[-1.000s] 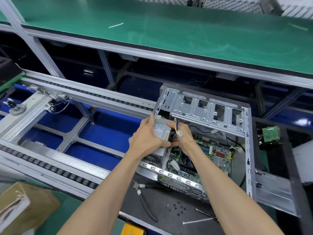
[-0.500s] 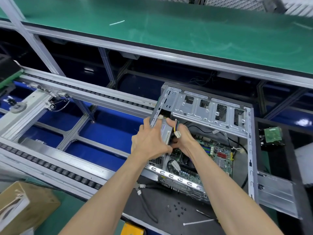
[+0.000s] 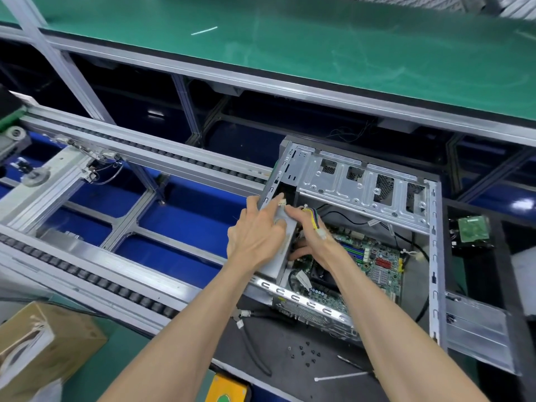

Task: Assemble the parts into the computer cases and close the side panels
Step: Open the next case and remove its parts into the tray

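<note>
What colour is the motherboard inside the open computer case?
Green, with blue and red slots: motherboard, head view.

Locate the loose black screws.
Head view, lower middle: black screws scattered on the dark mat in front of the computer case, left of the white cable tie.

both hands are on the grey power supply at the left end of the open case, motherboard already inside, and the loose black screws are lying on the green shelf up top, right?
Not quite. The head view shows the loose black screws on the dark mat in front of the open case, not on the green shelf. The rest holds: left hand and right hand on the power supply, motherboard inside.
</note>
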